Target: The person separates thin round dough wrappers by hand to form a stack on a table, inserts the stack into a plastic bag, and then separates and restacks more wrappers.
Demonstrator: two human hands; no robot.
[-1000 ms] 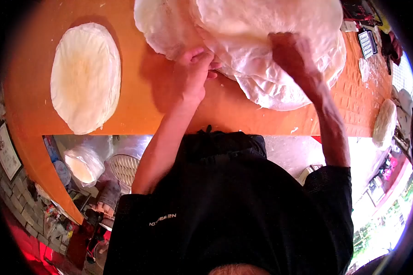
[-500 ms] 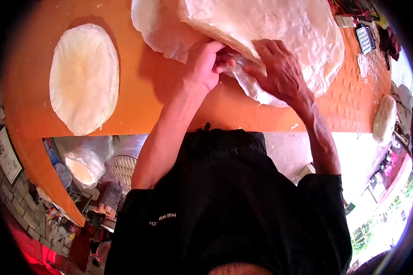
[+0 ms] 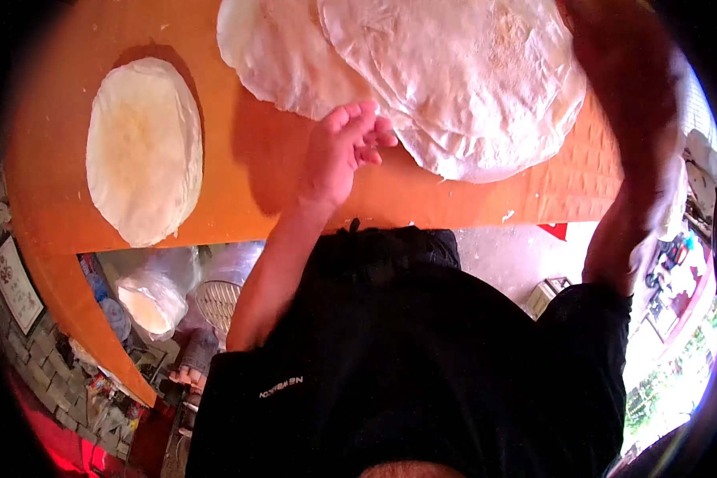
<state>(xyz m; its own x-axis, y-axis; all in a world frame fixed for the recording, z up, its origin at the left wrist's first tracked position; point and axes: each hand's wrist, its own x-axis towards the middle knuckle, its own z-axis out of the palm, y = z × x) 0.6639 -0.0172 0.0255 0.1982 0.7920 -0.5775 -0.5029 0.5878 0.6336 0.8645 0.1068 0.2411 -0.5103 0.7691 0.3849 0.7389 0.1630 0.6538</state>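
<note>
Large, thin, pale flatbread sheets [image 3: 454, 88] lie overlapping at the top middle of the orange table. My left hand [image 3: 350, 147] is just off their near left edge, palm partly up, with its fingers loosely bent and apart and nothing in them. Whether a fingertip touches the edge of the sheets I cannot tell. My right arm, dark and blurred, stretches up past the right side of the sheets to the top edge of the view. The right hand itself does not show. To the left sits a smaller oval flatbread stack [image 3: 143, 151], lightly browned in its middle.
The orange table [image 3: 239, 215] has its front edge close to my body. Below it on the left are a clear plastic bag [image 3: 155, 303] with something pale inside and a slatted round thing [image 3: 217, 303]. A framed sheet [image 3: 16, 283] stands at the far left.
The raised fold of flatbread now lies flat. My right hand has left it and gone up and right, out of view. My left hand has moved slightly left and down, away from the fold.
</note>
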